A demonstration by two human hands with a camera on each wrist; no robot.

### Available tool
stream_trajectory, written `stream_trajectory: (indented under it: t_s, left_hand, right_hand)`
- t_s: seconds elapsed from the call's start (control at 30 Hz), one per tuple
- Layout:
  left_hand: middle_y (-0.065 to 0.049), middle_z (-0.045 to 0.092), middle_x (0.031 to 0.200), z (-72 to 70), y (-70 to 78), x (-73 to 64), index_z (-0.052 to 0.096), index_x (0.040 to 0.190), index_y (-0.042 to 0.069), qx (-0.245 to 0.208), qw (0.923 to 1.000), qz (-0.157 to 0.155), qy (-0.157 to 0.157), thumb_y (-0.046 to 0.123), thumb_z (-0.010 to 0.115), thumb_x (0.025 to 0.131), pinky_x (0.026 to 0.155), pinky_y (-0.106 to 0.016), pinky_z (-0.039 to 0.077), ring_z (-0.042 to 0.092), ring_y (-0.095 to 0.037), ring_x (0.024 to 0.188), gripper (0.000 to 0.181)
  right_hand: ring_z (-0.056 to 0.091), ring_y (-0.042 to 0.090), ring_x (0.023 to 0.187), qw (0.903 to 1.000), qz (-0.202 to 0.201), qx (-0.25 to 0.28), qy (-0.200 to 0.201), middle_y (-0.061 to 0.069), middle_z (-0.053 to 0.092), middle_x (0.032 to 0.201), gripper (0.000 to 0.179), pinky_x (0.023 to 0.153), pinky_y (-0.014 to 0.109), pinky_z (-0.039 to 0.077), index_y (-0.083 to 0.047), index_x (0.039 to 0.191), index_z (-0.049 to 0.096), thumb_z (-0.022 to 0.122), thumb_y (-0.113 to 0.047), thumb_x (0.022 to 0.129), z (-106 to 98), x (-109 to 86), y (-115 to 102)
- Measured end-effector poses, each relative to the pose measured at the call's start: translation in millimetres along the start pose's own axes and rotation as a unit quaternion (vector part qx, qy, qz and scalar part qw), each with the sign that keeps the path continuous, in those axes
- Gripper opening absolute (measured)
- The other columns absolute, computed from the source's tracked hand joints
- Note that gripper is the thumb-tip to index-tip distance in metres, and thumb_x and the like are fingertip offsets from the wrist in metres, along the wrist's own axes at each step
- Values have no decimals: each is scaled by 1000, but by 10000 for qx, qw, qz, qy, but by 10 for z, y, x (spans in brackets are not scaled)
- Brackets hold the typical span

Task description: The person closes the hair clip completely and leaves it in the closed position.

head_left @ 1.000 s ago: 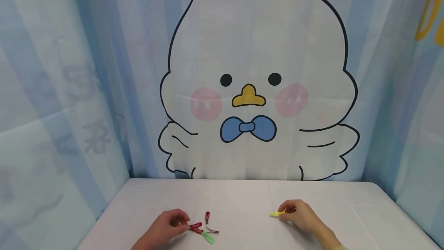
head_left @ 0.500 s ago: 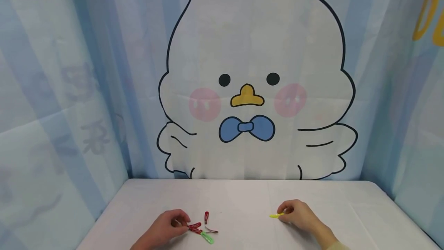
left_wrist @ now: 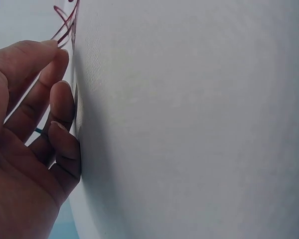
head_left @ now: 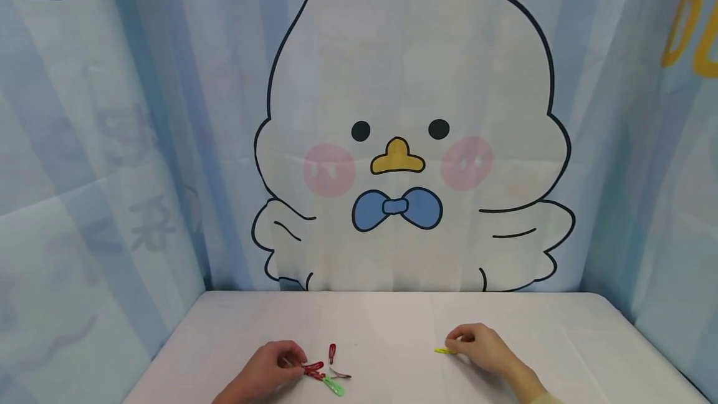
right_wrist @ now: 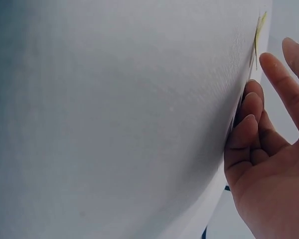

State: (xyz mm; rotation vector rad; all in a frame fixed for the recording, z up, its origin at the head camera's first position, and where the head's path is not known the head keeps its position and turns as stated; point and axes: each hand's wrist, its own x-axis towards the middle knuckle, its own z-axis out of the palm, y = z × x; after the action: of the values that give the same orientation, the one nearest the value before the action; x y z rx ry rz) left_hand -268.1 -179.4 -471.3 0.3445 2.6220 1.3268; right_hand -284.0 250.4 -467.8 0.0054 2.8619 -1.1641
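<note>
At the left of the table, my left hand [head_left: 269, 368] pinches the near end of a red hair clip [head_left: 315, 365] between thumb and index finger. In the left wrist view the red clip [left_wrist: 66, 35] shows as thin crossing strips at the fingertips. A green hair clip [head_left: 333, 386] touches the red ones. Over on the right, a yellow hair clip [head_left: 445, 351] lies on the table at the fingertips of my right hand [head_left: 483, 349]. The right wrist view shows that yellow clip [right_wrist: 259, 32] just beyond the thumb and index finger, which stand apart.
Another red hair clip [head_left: 332, 353] lies behind the group, and a thin dark-red clip [head_left: 341, 375] lies on its right. The white table [head_left: 387, 323] ends at a curtain [head_left: 404, 80] with a cartoon bird; more curtain hangs at both sides.
My right hand's fingers have let go of the yellow hair clip, which now lies flat on the table. The left hand has stayed at the red clips. The head view has shifted slightly.
</note>
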Motion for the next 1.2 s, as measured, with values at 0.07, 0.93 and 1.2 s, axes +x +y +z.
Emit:
stream_trajectory:
  t_s: [0.07,0.93,1.2]
  left_hand:
    - [1,64,86,7,-2,2,70,92,5,-4,10000,-5,19,6,73,88,74,-37,50,55,-19,78,5]
    - [-2,66,87,-202,-25,-108,71,97,4,-363,9960,-169,803,11,71,93,69,-36,51,57,-20,76,8]
    - [-4,71,90,-216,-4,-118,71,103,0,-801,9924,-223,908,15,67,97,69,-35,49,57,-21,77,17]
  right_hand:
    - [49,18,76,10000,0,-1,14,-1,58,83,11,66,34,41,-15,93,75,77,-25,89,0,9,3]
    - [55,19,77,9987,74,453,234,2,62,86,24,67,34,48,-6,112,72,68,-24,96,-215,-91,-35]
    - [58,20,82,9969,96,730,264,3,65,93,31,70,36,51,-2,119,69,66,-25,98,-279,-136,-41]
